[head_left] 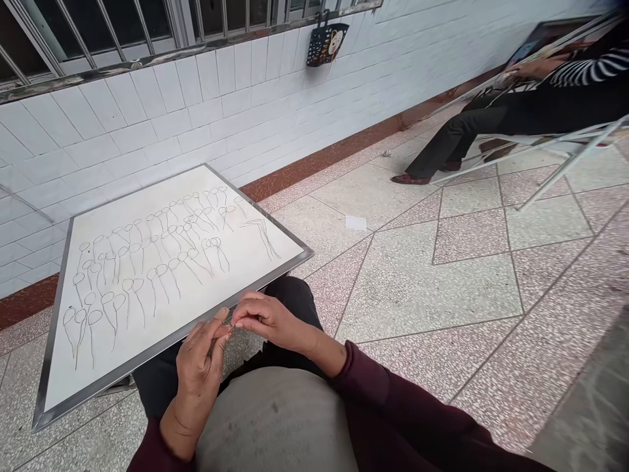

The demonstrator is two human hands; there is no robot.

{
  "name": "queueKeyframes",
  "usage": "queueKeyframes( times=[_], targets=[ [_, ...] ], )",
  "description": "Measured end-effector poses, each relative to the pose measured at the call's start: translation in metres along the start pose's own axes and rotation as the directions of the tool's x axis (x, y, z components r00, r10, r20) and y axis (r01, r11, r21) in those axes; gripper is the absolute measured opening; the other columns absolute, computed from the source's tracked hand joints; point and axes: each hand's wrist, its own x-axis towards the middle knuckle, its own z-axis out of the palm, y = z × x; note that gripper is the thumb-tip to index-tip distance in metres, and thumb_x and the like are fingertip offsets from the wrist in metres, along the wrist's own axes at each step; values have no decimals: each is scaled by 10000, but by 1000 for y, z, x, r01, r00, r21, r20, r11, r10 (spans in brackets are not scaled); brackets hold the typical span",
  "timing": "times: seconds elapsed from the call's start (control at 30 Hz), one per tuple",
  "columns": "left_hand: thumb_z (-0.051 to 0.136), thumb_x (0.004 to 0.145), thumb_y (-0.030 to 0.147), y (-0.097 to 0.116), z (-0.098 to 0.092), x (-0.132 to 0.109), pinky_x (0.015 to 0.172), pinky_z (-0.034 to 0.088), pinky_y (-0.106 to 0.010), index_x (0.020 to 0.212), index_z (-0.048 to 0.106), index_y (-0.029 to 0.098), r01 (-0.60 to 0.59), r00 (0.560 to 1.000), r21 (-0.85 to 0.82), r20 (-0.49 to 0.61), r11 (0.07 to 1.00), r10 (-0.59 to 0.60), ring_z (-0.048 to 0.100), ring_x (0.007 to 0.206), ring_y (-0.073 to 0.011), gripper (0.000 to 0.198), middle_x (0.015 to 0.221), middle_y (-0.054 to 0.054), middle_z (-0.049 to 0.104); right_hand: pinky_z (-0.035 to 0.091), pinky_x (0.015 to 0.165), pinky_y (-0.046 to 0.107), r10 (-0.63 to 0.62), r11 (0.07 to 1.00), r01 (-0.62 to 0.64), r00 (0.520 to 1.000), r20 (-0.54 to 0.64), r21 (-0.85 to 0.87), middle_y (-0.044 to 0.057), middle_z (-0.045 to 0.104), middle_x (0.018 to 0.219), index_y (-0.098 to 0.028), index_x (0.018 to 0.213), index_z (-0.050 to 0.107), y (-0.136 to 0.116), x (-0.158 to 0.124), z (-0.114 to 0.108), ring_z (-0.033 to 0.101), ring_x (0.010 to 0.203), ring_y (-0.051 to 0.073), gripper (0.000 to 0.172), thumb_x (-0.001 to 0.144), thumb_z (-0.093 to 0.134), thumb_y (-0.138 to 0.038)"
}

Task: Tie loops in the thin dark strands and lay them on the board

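My left hand point(199, 364) and my right hand point(275, 321) meet above my lap, just off the table's near edge. Thumb and fingers of both are pinched together on a thin wire point(228, 322), of which only a short bit shows between the fingertips. Rows of looped wires point(132, 286), each with a round loop and thin tails, lie spread over the white tabletop point(162, 347). Near the table's right corner is a small bunch of bent wires point(265, 237) without visible loops.
Against the white tiled wall point(206, 85) stands the metal-edged table. A black basket point(322, 49) hangs below the barred window. A white piece of paper point(356, 223) lies on the floor. At right, another person point(472, 124) sits beside a white metal frame point(565, 167).
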Motion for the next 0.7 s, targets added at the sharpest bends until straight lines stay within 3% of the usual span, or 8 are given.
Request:
queueKeyframes(
  times=[0.33, 0.47, 0.7],
  targets=[
    [547, 917, 225, 5, -3, -1, 776, 568, -302, 1270, 567, 243, 91, 995, -9, -30, 996, -91, 689, 842, -162, 354, 874, -6, 729, 471, 665, 254, 58, 998, -56, 997, -50, 24, 32, 609, 773, -180, 867, 668, -2, 2, 8, 557, 725, 134, 249, 965, 525, -359],
    [549, 916, 251, 6, -2, -1, 779, 567, -310, 1243, 588, 231, 125, 989, -5, -74, 992, -125, 688, 874, -174, 331, 881, -16, 730, 465, 655, 250, 88, 996, -88, 987, -133, 0, 26, 601, 749, -183, 881, 675, -1, 3, 14, 556, 726, 140, 205, 948, 560, -339],
    [547, 911, 300, 7, -5, 2, 723, 572, -323, 1287, 553, 242, 186, 978, 39, -107, 982, -181, 685, 782, -171, 381, 861, -8, 718, 468, 647, 248, 69, 996, -77, 982, -177, -38, 26, 601, 743, -195, 924, 678, -2, 3, 18, 563, 736, 147, 125, 929, 594, -288]
  ],
)
